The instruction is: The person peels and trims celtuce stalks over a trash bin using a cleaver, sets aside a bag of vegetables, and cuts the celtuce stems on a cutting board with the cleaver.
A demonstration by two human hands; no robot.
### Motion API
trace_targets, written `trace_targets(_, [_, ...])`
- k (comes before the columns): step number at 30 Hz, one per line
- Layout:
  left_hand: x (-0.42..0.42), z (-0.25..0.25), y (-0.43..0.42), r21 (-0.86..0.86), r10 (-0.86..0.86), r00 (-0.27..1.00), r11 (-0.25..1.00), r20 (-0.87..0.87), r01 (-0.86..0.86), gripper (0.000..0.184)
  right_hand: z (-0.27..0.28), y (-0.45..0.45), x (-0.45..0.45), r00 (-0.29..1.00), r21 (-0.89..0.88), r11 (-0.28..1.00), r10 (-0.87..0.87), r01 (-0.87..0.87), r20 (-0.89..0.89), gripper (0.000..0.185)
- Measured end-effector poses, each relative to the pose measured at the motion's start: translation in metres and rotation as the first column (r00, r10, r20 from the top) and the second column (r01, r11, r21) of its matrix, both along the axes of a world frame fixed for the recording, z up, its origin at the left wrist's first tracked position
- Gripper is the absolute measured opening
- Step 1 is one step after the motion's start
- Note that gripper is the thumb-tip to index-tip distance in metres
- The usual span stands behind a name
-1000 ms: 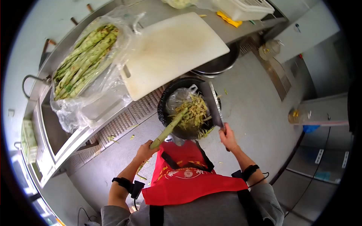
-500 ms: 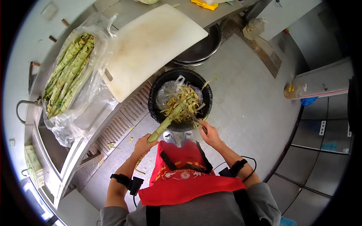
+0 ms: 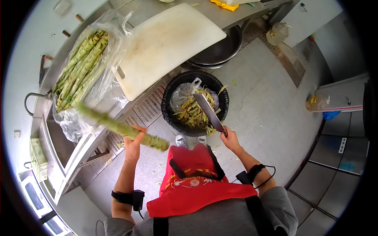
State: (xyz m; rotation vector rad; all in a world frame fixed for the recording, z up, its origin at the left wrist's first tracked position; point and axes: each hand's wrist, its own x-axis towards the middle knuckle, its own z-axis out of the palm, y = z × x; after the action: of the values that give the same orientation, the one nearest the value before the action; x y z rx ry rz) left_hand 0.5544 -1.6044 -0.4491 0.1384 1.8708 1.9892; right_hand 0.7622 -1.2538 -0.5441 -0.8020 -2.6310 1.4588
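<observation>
My left hand [image 3: 134, 143] is closed around a long green celtuce stalk [image 3: 112, 124], which slants toward the counter on the left and is blurred at its far end. A broad-bladed kitchen knife [image 3: 208, 111] is in my right hand [image 3: 231, 141], fingers wrapped round its handle. The blade lies over a black bin [image 3: 167, 95] on the floor in front of my feet. Inside the bin are a clear plastic bag [image 3: 182, 94] and a heap of green-yellow peelings [image 3: 191, 115]. More celtuce stalks [image 3: 80, 70] lie in an opened plastic bag [image 3: 114, 70] at the left.
A white cutting board [image 3: 173, 45] rests on the steel counter, its corner jutting toward the bin. Metal basins [image 3: 222, 51] stand beneath it. A floor drain grate [image 3: 149, 105] runs beside the bin. Scraps are scattered on the floor [image 3: 252, 98]. Steel cabinets [image 3: 334, 173] line the right.
The celtuce stalk has swung in my left hand from over the bin to the left, toward the counter. The knife has come away from it and now shows its flat blade above the peelings.
</observation>
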Motion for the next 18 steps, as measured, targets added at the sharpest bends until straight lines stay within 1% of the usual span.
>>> trace_targets(1, [-0.002,-0.005,-0.002,-0.047,0.053,0.998,0.997,-0.037,-0.055,0.04,-0.006,0.002,0.0,1.0,0.004,1.0,0.005,-0.005,0.018,0.025])
trace_targets(2, [0.003,-0.009,-0.004,0.006,0.114,0.984,0.993,0.14,-0.116,0.039,-0.006,0.002,0.0,0.999,0.006,1.0,0.007,-0.008,0.037,0.025])
trace_targets(3, [0.009,-0.013,-0.007,0.049,0.16,0.936,0.982,0.315,-0.184,0.037,-0.005,0.0,0.001,1.0,-0.008,1.0,0.007,-0.006,0.017,0.026])
trace_targets(4, [0.015,-0.019,-0.008,0.08,0.188,0.856,0.963,0.481,-0.256,0.036,-0.004,-0.002,0.001,1.0,-0.02,1.0,0.003,-0.003,-0.003,0.028])
trace_targets(7, [0.037,-0.063,-0.006,0.146,0.24,0.803,0.916,0.546,-0.373,0.035,0.003,-0.012,0.0,0.997,-0.063,0.998,0.016,-0.02,-0.074,0.03])
trace_targets(8, [0.043,-0.067,0.001,0.126,0.281,0.772,0.899,0.571,-0.42,0.037,0.005,-0.014,-0.002,0.995,-0.072,0.997,0.03,-0.037,-0.1,0.031])
trace_targets(11, [0.053,-0.077,0.016,0.212,0.263,0.723,0.843,0.639,-0.494,0.04,0.026,-0.024,-0.011,0.986,-0.062,0.994,0.076,-0.086,-0.15,0.032])
trace_targets(14, [0.061,-0.079,0.035,0.228,0.273,0.682,0.804,0.679,-0.549,0.044,0.01,-0.032,-0.007,0.987,-0.094,0.994,0.04,-0.055,-0.156,0.032])
trace_targets(15, [0.062,-0.081,0.041,0.25,0.247,0.69,0.806,0.681,-0.536,0.043,0.004,-0.034,-0.005,0.987,-0.107,0.993,0.027,-0.044,-0.158,0.031])
trace_targets(16, [0.064,-0.083,0.045,0.27,0.223,0.696,0.809,0.682,-0.523,0.042,-0.004,-0.033,-0.003,0.982,-0.042,0.998,0.047,-0.055,-0.183,0.031])
trace_targets(18, [0.069,-0.087,0.055,0.278,0.204,0.694,0.81,0.691,-0.516,0.04,-0.009,-0.031,0.001,0.987,-0.062,0.998,0.022,-0.032,-0.161,0.031])
